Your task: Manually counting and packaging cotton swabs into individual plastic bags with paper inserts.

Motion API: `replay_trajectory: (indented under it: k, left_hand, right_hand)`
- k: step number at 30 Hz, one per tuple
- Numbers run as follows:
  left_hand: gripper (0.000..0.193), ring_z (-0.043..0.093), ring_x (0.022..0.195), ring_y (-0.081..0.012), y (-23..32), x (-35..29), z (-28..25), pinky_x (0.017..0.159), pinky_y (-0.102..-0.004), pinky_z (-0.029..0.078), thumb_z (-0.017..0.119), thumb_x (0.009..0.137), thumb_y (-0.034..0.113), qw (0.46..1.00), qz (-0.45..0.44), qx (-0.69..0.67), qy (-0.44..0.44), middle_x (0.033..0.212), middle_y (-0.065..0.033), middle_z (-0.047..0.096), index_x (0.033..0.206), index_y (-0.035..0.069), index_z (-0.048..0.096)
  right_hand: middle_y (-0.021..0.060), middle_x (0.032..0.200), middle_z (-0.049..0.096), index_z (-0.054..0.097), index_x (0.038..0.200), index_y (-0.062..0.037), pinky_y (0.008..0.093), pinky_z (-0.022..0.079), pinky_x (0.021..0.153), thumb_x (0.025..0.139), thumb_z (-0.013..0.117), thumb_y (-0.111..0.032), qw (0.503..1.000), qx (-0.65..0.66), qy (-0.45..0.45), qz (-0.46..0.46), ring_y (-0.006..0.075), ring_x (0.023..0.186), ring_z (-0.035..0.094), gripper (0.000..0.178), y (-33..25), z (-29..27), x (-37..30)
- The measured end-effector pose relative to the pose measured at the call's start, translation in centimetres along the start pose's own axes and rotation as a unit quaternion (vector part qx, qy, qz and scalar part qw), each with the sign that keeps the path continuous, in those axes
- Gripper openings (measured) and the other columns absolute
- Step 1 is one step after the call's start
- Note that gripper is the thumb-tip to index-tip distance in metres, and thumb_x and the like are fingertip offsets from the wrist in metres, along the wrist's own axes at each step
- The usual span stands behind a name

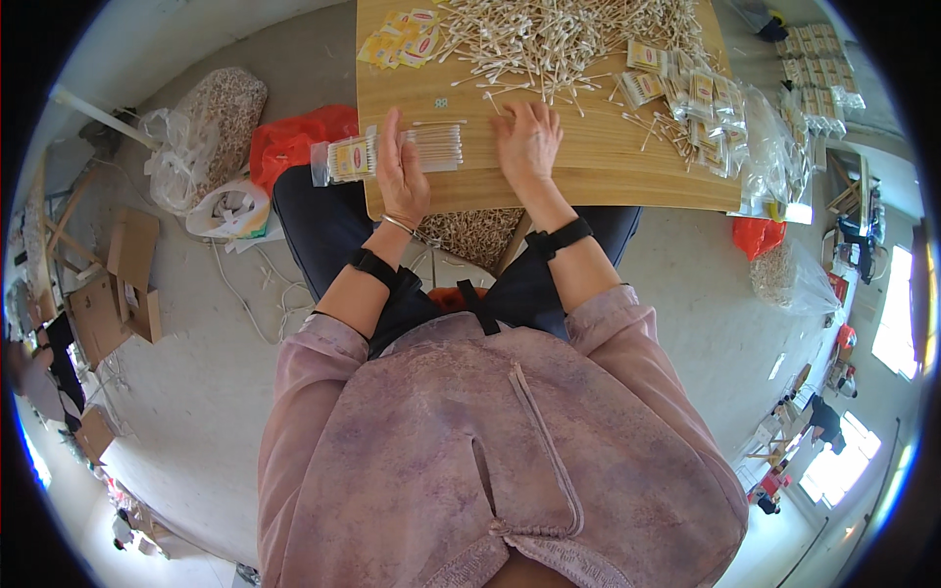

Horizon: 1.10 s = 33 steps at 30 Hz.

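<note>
My left hand (pixel 400 174) stands on its edge at the front left of the wooden table (pixel 470 186), fingers stretched out and open. It lies across a flat clear bag (pixel 351 159) with a yellow label and a neat row of cotton swabs (pixel 438 147), whose tips show to its right. Whether it presses on them I cannot tell. My right hand (pixel 529 145) is palm down on the table, fingers bent and apart, just short of the big loose pile of cotton swabs (pixel 549 44). Its palm is hidden.
Yellow label cards (pixel 400 39) lie at the far left of the table. Filled swab packets (pixel 711 103) are heaped at the right edge, with more packets (pixel 818 73) beyond. A red bag (pixel 294 142) and a large swab sack (pixel 221 122) stand on the left floor.
</note>
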<state>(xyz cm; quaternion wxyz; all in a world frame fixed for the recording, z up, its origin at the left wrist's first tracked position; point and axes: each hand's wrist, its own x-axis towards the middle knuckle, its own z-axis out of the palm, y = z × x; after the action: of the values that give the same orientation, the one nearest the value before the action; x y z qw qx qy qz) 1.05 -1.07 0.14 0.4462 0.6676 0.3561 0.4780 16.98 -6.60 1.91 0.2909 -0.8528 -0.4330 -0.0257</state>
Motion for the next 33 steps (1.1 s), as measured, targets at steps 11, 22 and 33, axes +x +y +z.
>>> replay_trajectory:
  k: [11,22,33]
  left_hand:
    - [0.042,0.045,0.126,-0.0294,0.0,0.1,0.0,0.104,-0.0354,0.036,0.039,0.093,0.001,1.000,0.002,0.022,-0.013,0.135,-0.0190,0.046,0.134,-0.002,0.040]
    - [0.044,0.050,0.117,-0.0356,-0.7,0.0,0.2,0.098,-0.0381,0.040,0.042,0.088,-0.001,0.994,0.032,0.102,-0.035,0.128,-0.0203,0.051,0.132,-0.001,0.043]
    - [0.046,0.052,0.114,-0.0367,-1.3,-0.1,0.3,0.097,-0.0382,0.042,0.043,0.086,-0.003,0.996,0.030,0.086,-0.017,0.126,-0.0204,0.053,0.131,-0.001,0.043]
  right_hand:
    - [0.0072,0.095,0.058,0.064,0.085,-0.0112,0.0415,0.038,0.081,0.079,0.064,-0.016,0.972,0.097,-0.184,-0.111,0.0279,0.095,0.052,0.008,2.4,-1.9,-2.6]
    - [0.0033,0.101,0.060,0.068,0.090,-0.0145,0.0402,0.041,0.090,0.075,0.063,-0.009,0.919,0.171,-0.352,-0.051,0.0260,0.104,0.050,0.017,2.9,-2.9,0.1]
    - [0.0025,0.092,0.054,0.067,0.086,-0.0137,0.0395,0.042,0.083,0.078,0.064,-0.014,0.985,-0.020,-0.047,-0.162,0.0257,0.097,0.049,0.009,2.8,0.1,3.9]
